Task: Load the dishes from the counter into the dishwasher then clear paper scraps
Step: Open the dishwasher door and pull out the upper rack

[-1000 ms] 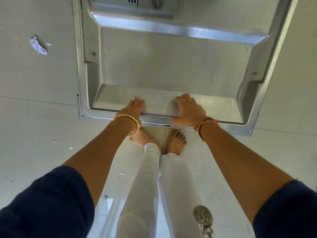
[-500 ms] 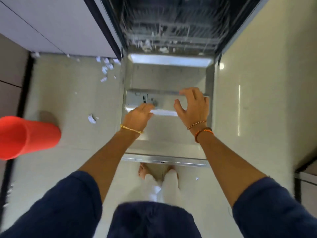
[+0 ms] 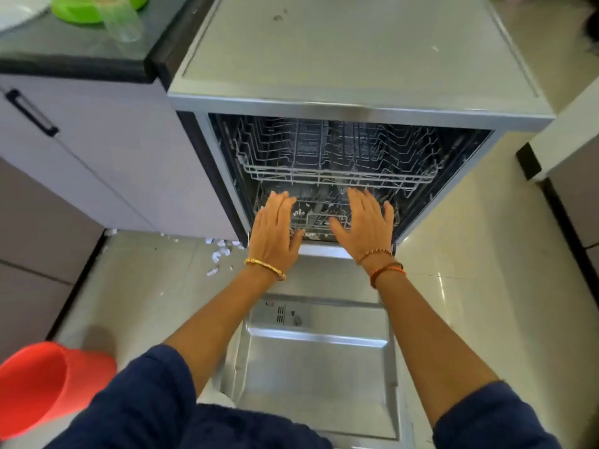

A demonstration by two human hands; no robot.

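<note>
Dishwasher door (image 3: pixel 317 367): lowered flat, nearest. Left hand (image 3: pixel 272 228) and right hand (image 3: pixel 364 223): fingers spread, holding nothing, at the lower rack (image 3: pixel 321 222) front. Paper scraps (image 3: pixel 220 252): floor, left of the dishwasher. Green dish (image 3: pixel 81 9), glass (image 3: pixel 124 22), white plate (image 3: pixel 16 11): counter (image 3: pixel 64 50), far left corner.

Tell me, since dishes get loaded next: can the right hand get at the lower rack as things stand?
Probably yes. The dishwasher door lies fully open, and the right hand, fingers spread, already hovers at the lower rack with nothing between them.
</note>
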